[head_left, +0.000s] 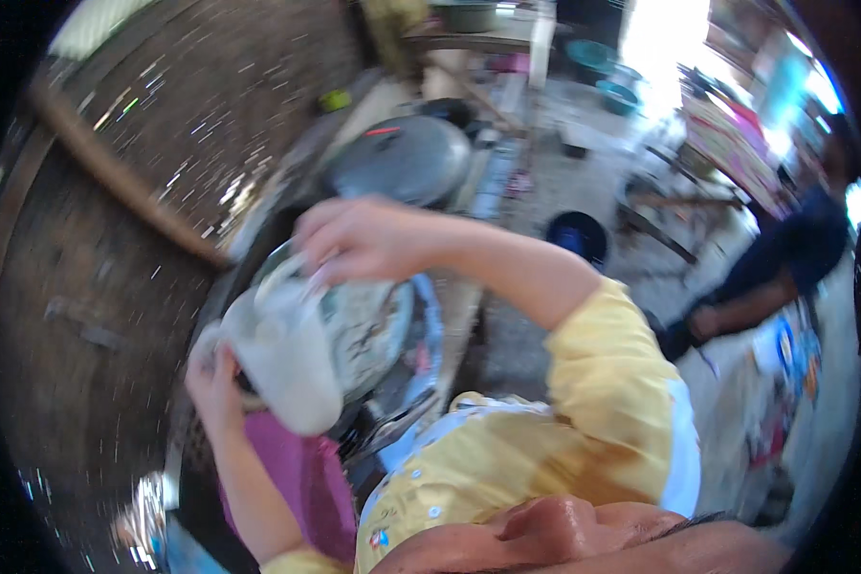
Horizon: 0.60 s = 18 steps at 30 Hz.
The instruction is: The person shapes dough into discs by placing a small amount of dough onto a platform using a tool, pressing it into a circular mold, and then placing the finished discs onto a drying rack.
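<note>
Head view: cloudy pitcher (pixel 292 373) tilting between two hands, in front of a broad bowl

Around the work, plenty is crowding in. Rough brown wall (pixel 210 115) is rising on the left, bright specks showing through it, with a wooden beam (pixel 134 182) running across. Beyond the bowl (pixel 404 335) a big round lid (pixel 407 158) is lying, dull grey with a red mark. The right forearm (pixel 493 263) is cutting across the view, and the pitcher is hiding part of the bowl. Farther off, a dark bucket (pixel 577 234) and two teal basins are standing on the grey floor (pixel 545 330); a co-worker (pixel 794 244) in dark blue is staying near a table with a patterned cloth (pixel 727 148).

The pitcher is looking smooth, whitish and half see-through, while a magenta sheet (pixel 297 478) is spreading beneath the left forearm.

The left hand (pixel 215 383) is closing around the pitcher's side, thumb showing, other fingers mostly hidden. The right hand (pixel 359 239) is bending its fingers over the upper end (blurred, so I cannot tell how far they are open or what they have hold of). The bowl is holding something pale and patchy; the pitcher's contents I cannot make out.
</note>
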Motion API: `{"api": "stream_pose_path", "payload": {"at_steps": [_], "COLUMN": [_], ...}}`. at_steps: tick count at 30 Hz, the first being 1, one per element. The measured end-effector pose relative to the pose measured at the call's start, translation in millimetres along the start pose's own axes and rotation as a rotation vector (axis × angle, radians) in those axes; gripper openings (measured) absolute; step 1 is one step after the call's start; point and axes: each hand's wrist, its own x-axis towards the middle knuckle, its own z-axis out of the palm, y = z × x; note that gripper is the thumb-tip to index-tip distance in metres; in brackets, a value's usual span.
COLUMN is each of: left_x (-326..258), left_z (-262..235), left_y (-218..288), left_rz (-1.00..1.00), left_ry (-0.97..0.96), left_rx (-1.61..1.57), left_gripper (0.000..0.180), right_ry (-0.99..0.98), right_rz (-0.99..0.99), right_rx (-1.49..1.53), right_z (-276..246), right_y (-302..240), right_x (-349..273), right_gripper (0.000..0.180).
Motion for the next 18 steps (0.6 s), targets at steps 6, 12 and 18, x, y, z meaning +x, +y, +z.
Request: {"api": "stream_pose_path", "payload": {"at_steps": [6, 12, 18], "left_x": [81.3, 188.9, 268.6], "left_z": [-29.0, -81.8, -110.8], "left_y": [0.6, -35.2, -144.2], "left_rz": [-0.166, -0.056, -0.103], "left_ry": [0.231, 0.579, 0.68], "left_rx": [-0.385, -0.361, -0.279], "left_gripper": [0.022, 0.038, 0.028], "right_ry": [0.43, 0.89, 1.105], "right_rz": [0.887, 1.032, 0.765], "right_rx": [0.56, 0.46, 0.565], "right_z": [-30.2, -66.9, -112.4], "right_y": [15.9, 38.0, 72.9], "right_x": [-55.6, -177.5, -238.3], "right_gripper": [0.013, 0.028, 0.011]}}
